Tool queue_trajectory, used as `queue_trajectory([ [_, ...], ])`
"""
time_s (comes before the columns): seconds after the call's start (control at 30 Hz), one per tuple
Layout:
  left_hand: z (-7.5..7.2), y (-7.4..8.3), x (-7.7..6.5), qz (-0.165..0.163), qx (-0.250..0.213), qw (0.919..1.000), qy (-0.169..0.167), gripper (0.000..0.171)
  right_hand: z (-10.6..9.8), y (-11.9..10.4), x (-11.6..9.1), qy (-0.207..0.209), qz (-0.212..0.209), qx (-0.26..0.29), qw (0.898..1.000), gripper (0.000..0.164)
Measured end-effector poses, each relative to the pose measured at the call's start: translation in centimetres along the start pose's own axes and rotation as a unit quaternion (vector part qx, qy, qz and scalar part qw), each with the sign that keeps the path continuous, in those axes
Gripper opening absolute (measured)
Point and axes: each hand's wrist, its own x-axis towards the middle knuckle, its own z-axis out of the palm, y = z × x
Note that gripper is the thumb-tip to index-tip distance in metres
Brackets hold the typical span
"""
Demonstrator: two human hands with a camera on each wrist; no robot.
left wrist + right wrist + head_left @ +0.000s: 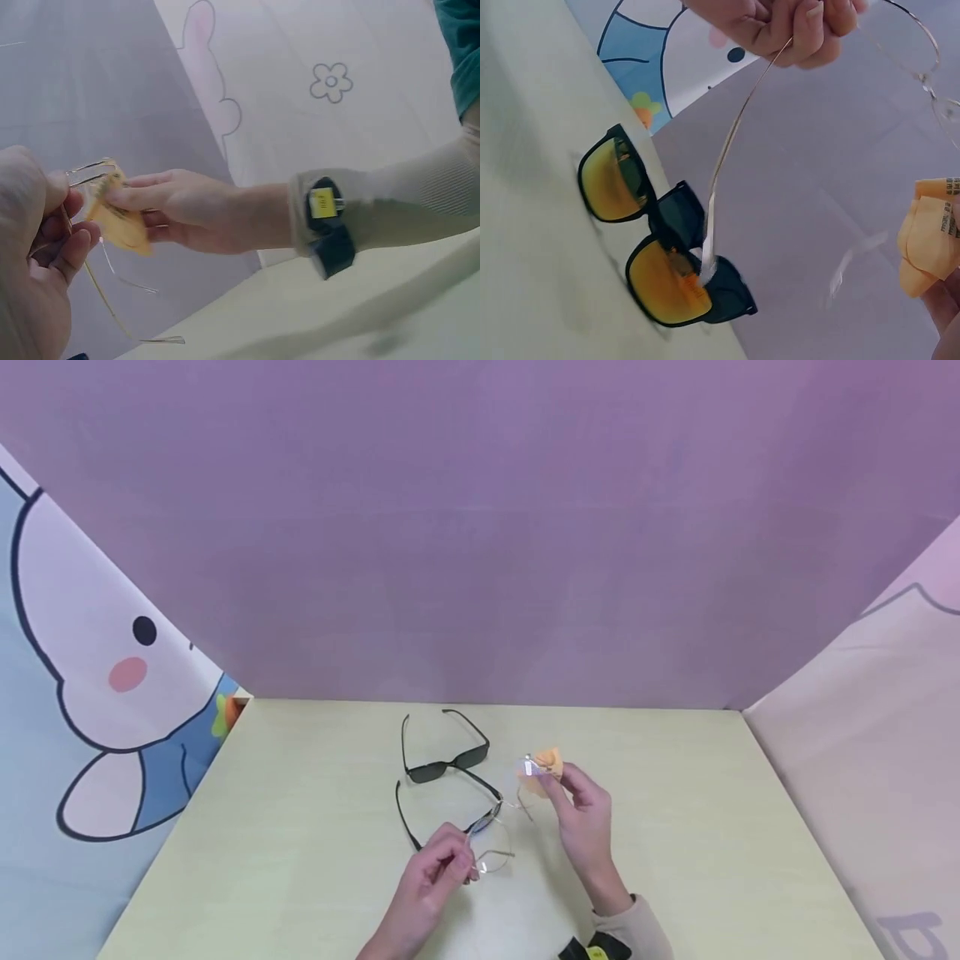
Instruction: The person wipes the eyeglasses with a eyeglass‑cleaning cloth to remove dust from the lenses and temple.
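Above the table (697, 827), thin gold glasses (924, 78) (clear-lensed) show 2 unfolded temples (724, 150).

Booth-like space, room type unclear: pale tabletop (705, 827) screened by purple backdrop (480, 552), cartoon-printed side panels (97, 693).

Orange cloth (924, 236) and wristband label (323, 202) bear illegible print (946, 216).

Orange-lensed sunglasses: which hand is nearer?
Left. In the head view, the left hand partly overlaps the orange-lensed sunglasses; the right hand, pinching the orange cloth, is farther off to their right.
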Motion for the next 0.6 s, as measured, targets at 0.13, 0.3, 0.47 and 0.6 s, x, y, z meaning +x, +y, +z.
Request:
queue_trajectory([
  [0.13, -1.0, 0.6, 0.0, -0.023, 0.009, 0.9996, 0.011, 0.02, -0.3, 0.3, -0.5, 0.0, 0.033, -0.01, 0.999, 0.013],
  [0.3, -2.2, 1.3, 0.2, 0.005, 0.031, 0.9993, 0.022, 0.02, -0.4, 0.7, -1.3, -0.019, 0.067, -0.024, 0.997, 0.012],
  [0.47, -4.2, 2.0, 0.5, 0.041, 0.062, 0.9965, 0.037, 0.021, -0.3, 1.0, -2.1, -0.051, 0.066, -0.026, 0.996, 0.012],
  [0.6, -6.0, 2.5, 0.8, 0.079, 0.074, 0.9931, 0.046, 0.021, -0.3, 1.3, -2.6, -0.069, 0.074, -0.034, 0.994, 0.011],
])
